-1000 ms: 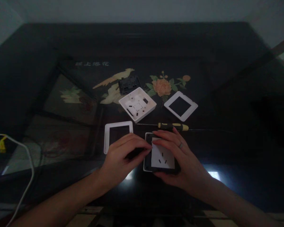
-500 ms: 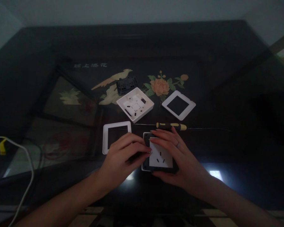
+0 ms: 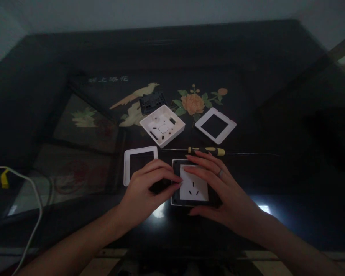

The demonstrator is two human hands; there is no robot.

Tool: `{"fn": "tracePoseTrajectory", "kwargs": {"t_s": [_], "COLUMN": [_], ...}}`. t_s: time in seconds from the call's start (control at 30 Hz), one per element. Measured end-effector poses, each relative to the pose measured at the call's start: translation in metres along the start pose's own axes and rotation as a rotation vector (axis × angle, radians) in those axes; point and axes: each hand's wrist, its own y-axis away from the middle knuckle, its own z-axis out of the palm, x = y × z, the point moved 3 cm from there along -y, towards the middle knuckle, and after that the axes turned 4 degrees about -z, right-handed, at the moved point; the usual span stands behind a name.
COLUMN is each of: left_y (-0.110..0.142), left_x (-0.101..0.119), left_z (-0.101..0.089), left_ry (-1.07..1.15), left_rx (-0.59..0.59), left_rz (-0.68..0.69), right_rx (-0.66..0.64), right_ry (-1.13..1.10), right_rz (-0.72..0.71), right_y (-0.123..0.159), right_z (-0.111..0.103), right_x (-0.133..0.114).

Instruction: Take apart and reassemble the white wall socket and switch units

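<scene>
A wall socket (image 3: 194, 188) with a white face, black surround and white base lies flat at the table's near side. Around its right side curves my right hand (image 3: 221, 188), fingers over the top and thumb at the lower edge, gripping it. My left hand (image 3: 149, 188) has thumb and index finger pinched at the left edge of the white face; whatever is between the tips is too small to make out. Just beyond the hands lies a screwdriver (image 3: 207, 151) with a yellow and black handle. Partly behind my left hand rests a white frame (image 3: 127, 168).
Farther back sit an open white mounting box (image 3: 163, 126), a black socket plate (image 3: 152, 102) and a second white frame (image 3: 227, 132). A white cable (image 3: 37, 191) with a yellow tag (image 3: 4, 179) runs along the left. The dark glossy table (image 3: 276, 115) carries a bird-and-flower picture.
My right hand's fingers and thumb have spread slightly and shifted right on the socket. My left hand keeps its pinch at the same spot. The whole view has shifted slightly.
</scene>
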Motion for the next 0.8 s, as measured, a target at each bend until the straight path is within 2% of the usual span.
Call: {"fn": "tracePoseTrajectory", "kwargs": {"t_s": [0.13,0.23,0.4,0.63,0.8], "left_y": [-0.002,-0.003,-0.003,-0.004,-0.005], "left_x": [-0.003,-0.004,-0.004,-0.002,-0.001], "left_z": [0.001,0.001,0.000,-0.001,-0.001], "left_ry": [0.089,0.107,0.090,0.047,0.024], "left_rx": [-0.016,-0.024,-0.050,-0.047,-0.045], "left_rz": [-0.142,-0.182,-0.187,-0.092,-0.087], "right_rx": [0.027,0.047,0.061,0.088,0.120], "right_ry": [-0.015,-0.025,-0.029,-0.044,-0.064], "right_rz": [0.005,0.010,0.009,0.047,0.078], "right_y": [0.001,0.001,0.001,0.003,0.004], "right_z": [-0.004,-0.007,-0.010,-0.017,-0.020], "right_x": [0.001,0.001,0.000,0.002,0.003]}}
